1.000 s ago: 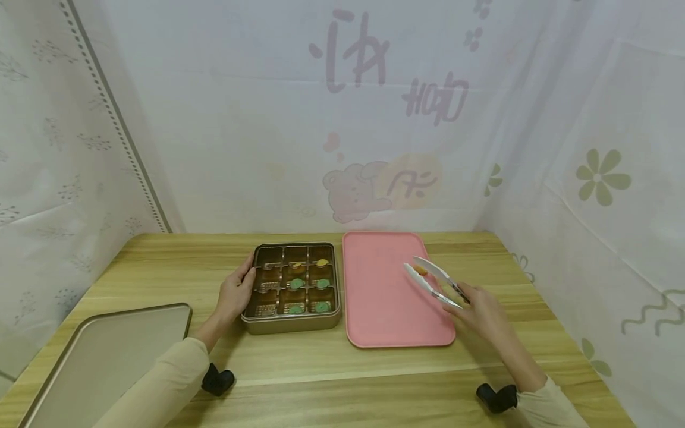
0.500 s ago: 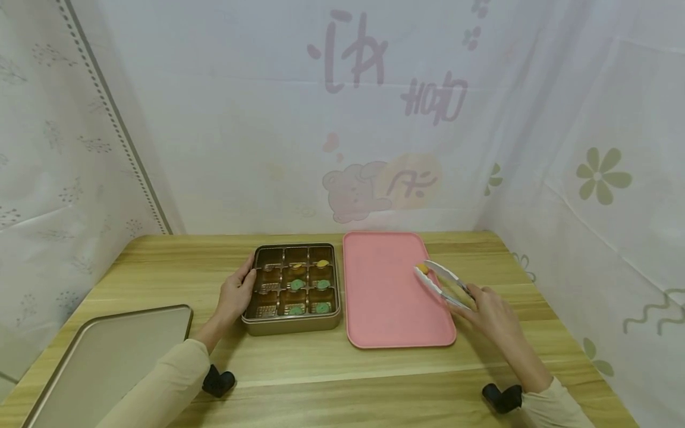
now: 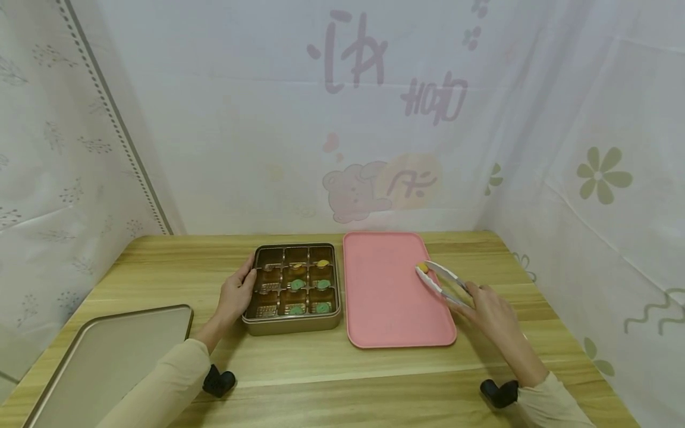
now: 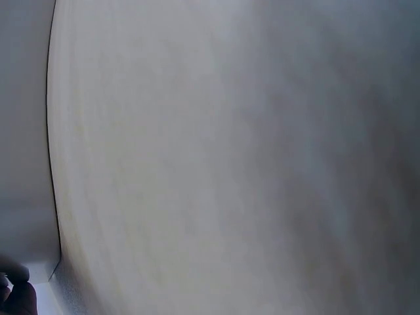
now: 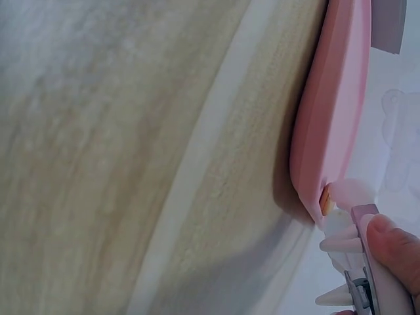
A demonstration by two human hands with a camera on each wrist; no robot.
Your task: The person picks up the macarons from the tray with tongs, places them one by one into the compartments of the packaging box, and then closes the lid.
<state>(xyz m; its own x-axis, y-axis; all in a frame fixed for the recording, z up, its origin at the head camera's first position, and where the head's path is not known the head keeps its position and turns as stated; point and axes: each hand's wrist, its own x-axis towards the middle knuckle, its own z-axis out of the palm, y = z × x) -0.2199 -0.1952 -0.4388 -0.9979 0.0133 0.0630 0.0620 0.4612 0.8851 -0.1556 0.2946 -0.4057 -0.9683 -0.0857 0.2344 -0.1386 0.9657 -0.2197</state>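
— Going from the table's near left corner, we find a beige tray. What do we see past it?

— Our left hand, its fingers extended along the left wall of the tin box. We see nine compartments there: green pieces sit in the middle and right ones of the two nearer rows, and yellow pieces in the middle and right ones of the far row.

— And just beside the box's right edge?

— We have the pink tray. By its right edge, towards the far corner, is an orange-yellow piece between the tips of the tongs.

— Are those tips squeezing it?

— We cannot tell. Our right hand, though, is clamped on the tongs, beyond the tray's right edge.
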